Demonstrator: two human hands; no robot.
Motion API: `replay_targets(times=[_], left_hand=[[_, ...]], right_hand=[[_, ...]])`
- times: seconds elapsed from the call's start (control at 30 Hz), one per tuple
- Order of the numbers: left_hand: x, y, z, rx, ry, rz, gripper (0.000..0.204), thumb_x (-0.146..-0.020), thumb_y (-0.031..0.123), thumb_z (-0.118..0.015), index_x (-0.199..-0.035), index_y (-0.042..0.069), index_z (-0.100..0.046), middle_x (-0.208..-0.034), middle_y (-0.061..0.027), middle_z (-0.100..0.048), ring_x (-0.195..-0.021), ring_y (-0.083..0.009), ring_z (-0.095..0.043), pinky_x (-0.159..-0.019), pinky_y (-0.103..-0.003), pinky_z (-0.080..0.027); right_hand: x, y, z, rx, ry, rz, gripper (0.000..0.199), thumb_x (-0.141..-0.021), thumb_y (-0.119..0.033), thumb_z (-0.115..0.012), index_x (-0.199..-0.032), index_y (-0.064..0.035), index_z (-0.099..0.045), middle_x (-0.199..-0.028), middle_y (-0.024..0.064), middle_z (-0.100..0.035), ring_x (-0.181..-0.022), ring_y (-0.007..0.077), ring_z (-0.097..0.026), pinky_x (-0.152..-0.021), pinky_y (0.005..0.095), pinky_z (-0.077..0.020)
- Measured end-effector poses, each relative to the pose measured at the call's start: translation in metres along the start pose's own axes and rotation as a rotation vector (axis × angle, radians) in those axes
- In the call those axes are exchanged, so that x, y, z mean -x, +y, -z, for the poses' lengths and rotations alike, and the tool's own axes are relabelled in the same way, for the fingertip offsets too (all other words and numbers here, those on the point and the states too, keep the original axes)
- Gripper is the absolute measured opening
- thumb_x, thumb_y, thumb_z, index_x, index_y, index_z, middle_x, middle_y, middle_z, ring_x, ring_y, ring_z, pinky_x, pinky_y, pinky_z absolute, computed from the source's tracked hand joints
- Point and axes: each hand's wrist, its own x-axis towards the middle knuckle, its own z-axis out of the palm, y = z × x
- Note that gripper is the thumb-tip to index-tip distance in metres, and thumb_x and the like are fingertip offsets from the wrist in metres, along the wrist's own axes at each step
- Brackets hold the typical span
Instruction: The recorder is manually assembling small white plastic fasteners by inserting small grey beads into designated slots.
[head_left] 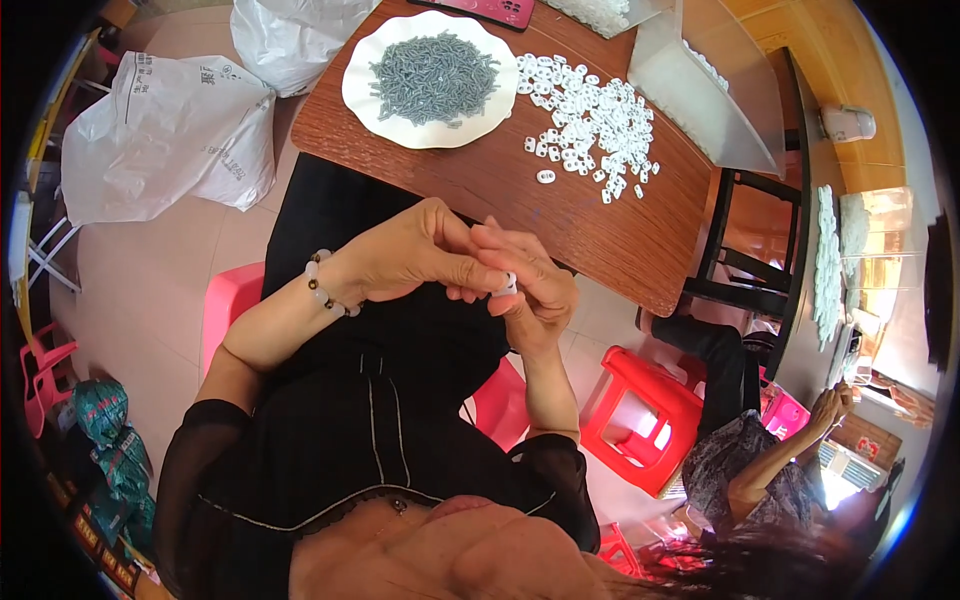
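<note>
My right hand (538, 288) pinches a small white two-hole plastic piece (507, 284) between thumb and fingers, above my lap near the table's front edge. Closed in a pinch, my left hand (420, 252) brings its thumb and fingertips against the same spot; whatever they hold is hidden. Beyond the hands, many loose white pieces (610, 125) like it lie spread on the brown wooden table (585, 235). One of them (545, 176) lies apart, nearer to me. To their left, a white scalloped plate (365, 100) bears a heap of small grey rod-like pieces (436, 78).
A clear-walled bin (690, 95) stands at the table's right, a pink phone-like object (495, 10) at the far edge. White sacks (165, 135) sit on the floor at left. A red stool (640, 420) and another person (745, 465), at work at a side table, are to the right.
</note>
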Motion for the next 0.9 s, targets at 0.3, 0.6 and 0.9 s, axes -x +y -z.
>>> replay_targets(times=[0.3,0.6,0.9], left_hand=[[0.005,0.007,-0.016,-0.048,0.024,-0.002,0.012,-0.079,0.012,-0.076,-0.082,0.000,-0.074,-0.070,-0.0034,-0.066,-0.059,-0.0057,-0.054,-0.054,-0.019,-0.042],[-0.046,-0.020,0.010,0.019,0.146,-0.002,0.020,-0.087,0.023,-0.070,-0.088,0.004,-0.073,-0.071,-0.0014,-0.064,-0.060,-0.0068,-0.055,-0.057,-0.019,-0.043],[-0.038,-0.020,0.024,-0.110,0.213,-0.023,0.037,-0.095,0.032,-0.058,-0.112,-0.001,-0.065,-0.090,-0.0003,-0.063,-0.073,-0.0039,-0.053,-0.064,-0.017,-0.042]], right_hand=[[0.005,-0.003,-0.003,0.039,0.048,0.056,0.049,-0.088,-0.043,-0.063,-0.098,0.0042,-0.068,-0.105,0.0204,-0.067,-0.098,0.0313,-0.065,-0.096,0.0511,-0.0459],[-0.006,0.034,0.012,-0.148,0.278,-0.136,0.040,-0.094,-0.031,-0.059,-0.107,0.0061,-0.064,-0.105,0.0161,-0.067,-0.095,0.0200,-0.064,-0.085,0.0315,-0.0490],[-0.101,-0.026,0.131,0.475,0.607,-0.013,0.029,-0.095,-0.018,-0.057,-0.108,0.0057,-0.065,-0.098,0.0103,-0.069,-0.082,0.0119,-0.061,-0.072,0.0254,-0.0493]])
